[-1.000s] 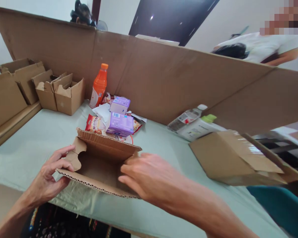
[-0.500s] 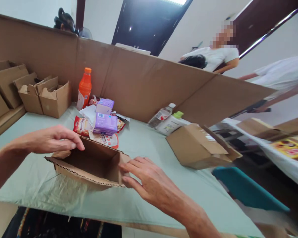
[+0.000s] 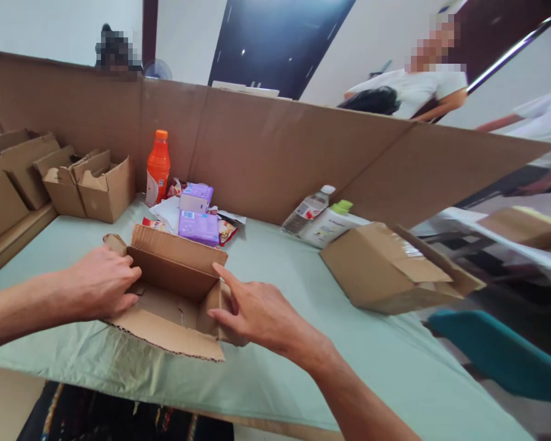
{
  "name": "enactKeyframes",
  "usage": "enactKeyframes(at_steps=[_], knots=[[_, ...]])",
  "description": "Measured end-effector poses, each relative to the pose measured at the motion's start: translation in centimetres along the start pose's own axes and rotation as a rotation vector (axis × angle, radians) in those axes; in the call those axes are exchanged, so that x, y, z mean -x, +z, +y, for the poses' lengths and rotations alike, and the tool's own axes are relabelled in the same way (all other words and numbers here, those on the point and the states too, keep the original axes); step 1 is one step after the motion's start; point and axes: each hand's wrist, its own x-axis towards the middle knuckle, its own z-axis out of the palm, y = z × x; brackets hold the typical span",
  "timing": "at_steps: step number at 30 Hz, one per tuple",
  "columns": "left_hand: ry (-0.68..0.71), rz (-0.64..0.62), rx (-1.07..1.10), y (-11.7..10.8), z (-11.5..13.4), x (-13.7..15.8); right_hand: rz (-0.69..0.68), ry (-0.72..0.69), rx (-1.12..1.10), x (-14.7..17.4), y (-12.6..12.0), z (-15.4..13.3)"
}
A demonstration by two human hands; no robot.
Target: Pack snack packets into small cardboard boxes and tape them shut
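Observation:
A cardboard box [image 3: 165, 269] stands on the green-covered table with its top open, and its inside shows bare cardboard. Its near and far long flaps are folded outward. My left hand [image 3: 103, 285] grips the box's left end, fingers curled over the edge. At the right end, my right hand [image 3: 261, 312] has its thumb inside the side flap and its index finger stretched to the far flap's corner; its other fingers are mostly hidden behind that flap. Behind the box lie purple tissue packs [image 3: 198, 226] among snack packets [image 3: 227, 231].
An orange drink bottle [image 3: 158, 171] stands by the cardboard partition [image 3: 257, 153]. Small cartons [image 3: 108, 190] line the left. Toward the right are a clear bottle [image 3: 307, 211], a white bottle with green cap [image 3: 328, 225] and a larger box [image 3: 371, 269]. People are beyond the partition.
The box's long flaps have swung outward, widening its opening. My left hand has dropped from above the box onto its left end. My right index finger has moved up to the far corner.

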Motion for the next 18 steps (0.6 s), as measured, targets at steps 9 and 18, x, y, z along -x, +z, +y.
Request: enactKeyframes(at_steps=[9,18], knots=[[-0.051,0.369,0.237,6.2,-3.4,3.4,-0.066,-0.075,-0.32,-1.0,-0.6,2.5],[-0.135,0.676,0.232,10.6,0.0,3.5,0.43,-0.019,-0.544,-11.2,-0.8,9.8]])
